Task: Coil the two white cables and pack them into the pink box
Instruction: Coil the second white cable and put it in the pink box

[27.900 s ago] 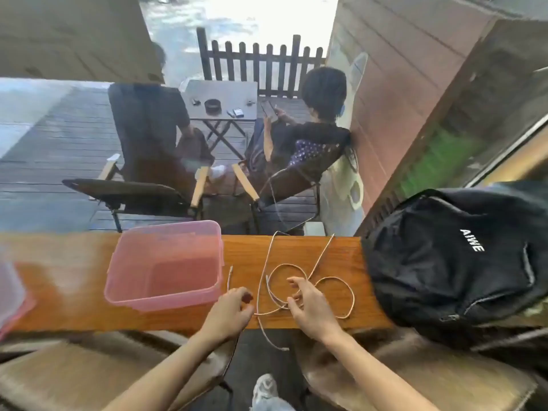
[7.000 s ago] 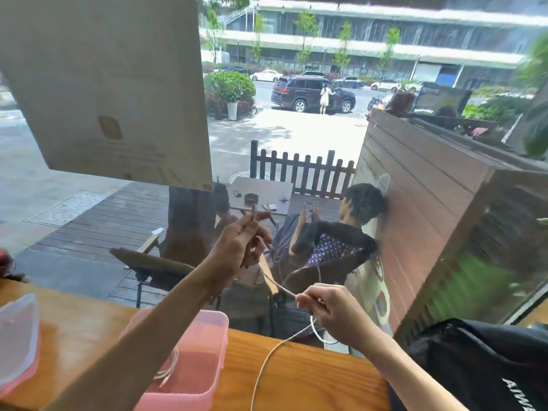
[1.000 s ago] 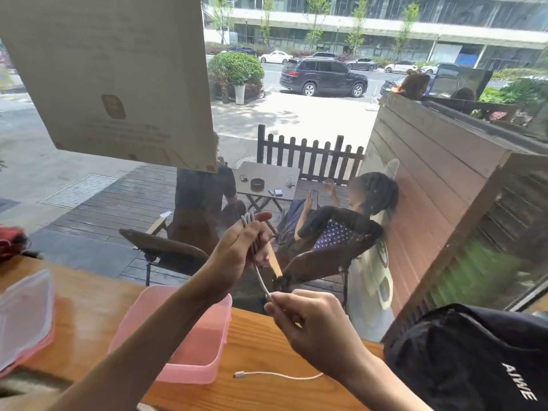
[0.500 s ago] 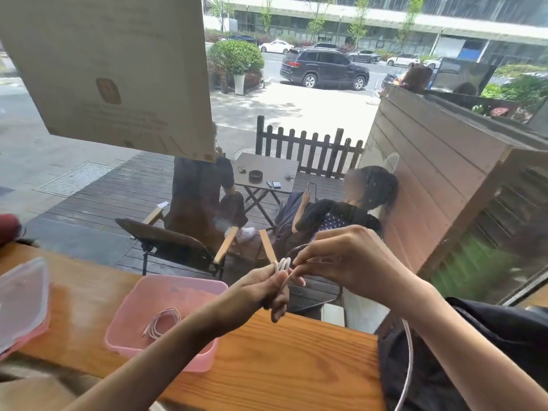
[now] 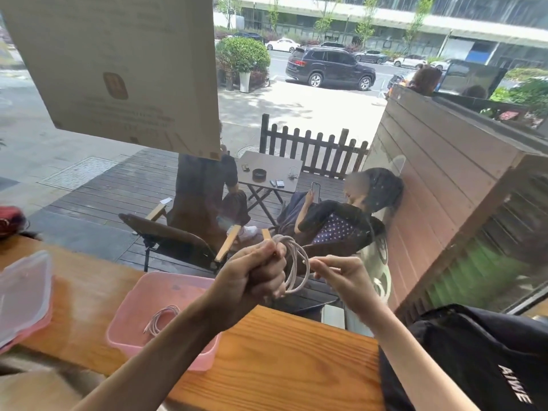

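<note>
My left hand (image 5: 255,274) is raised above the wooden counter and clenched on a coil of white cable (image 5: 296,264) with several loops. My right hand (image 5: 341,274) pinches the same cable at the coil's right side. The pink box (image 5: 135,301) stands open on the counter below and to the left of my hands. A second white cable (image 5: 161,318) lies coiled on the box's floor.
The box's translucent lid (image 5: 23,295) lies on the counter (image 5: 281,351) at the far left. A black backpack (image 5: 474,360) fills the counter's right end. A window pane rises behind the counter, with people seated on a deck outside.
The loose tail of cable that hung by my right arm is now wound into the coil. Both hands have drawn close together, and the coil has grown.
</note>
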